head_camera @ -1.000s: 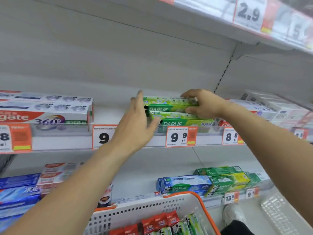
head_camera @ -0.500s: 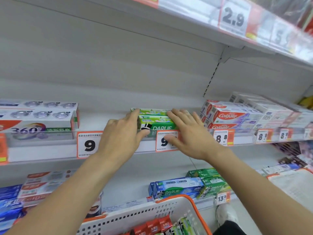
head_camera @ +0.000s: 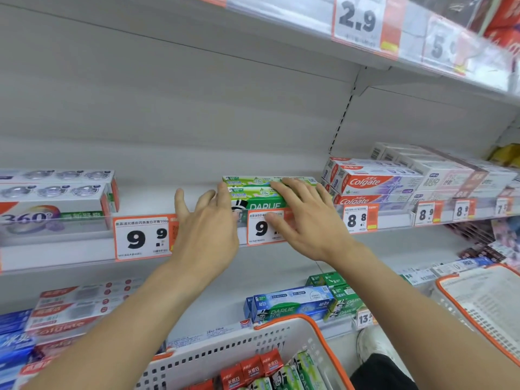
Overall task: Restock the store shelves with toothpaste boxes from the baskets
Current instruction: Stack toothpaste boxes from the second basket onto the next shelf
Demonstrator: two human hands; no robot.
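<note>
- Our left hand (head_camera: 206, 229) reaches up to the middle shelf (head_camera: 84, 257), fingers straight and spread, palm away from us; its fingertips touch the left end of the green Darlie boxes (head_camera: 253, 194).
- Our right hand (head_camera: 305, 218) lies flat on the same stack, fingers extended over the top and front faces, thumb across the 9.9 price tag (head_camera: 261, 229) below. It presses and grips nothing.
- Both forearms rise from the bottom corners and converge on the stack.
- The green Darlie boxes sit stacked lengthwise at the shelf's front lip, between our two hands.
- Left of the stack the shelf floor is bare as far as the white 360 boxes (head_camera: 56, 198), well apart.
- Right of the stack the red-and-white Colgate boxes (head_camera: 371, 184) stand just beside it, near our right fingertips.
- Overhead, the upper shelf (head_camera: 309, 21) with its 2.9 tag overhangs, leaving tall clear space above the stack.
- Below our arms the white basket (head_camera: 225, 353) with an orange rim holds red and green toothpaste boxes (head_camera: 253, 372); a second basket (head_camera: 478, 311) sits at the right edge.
</note>
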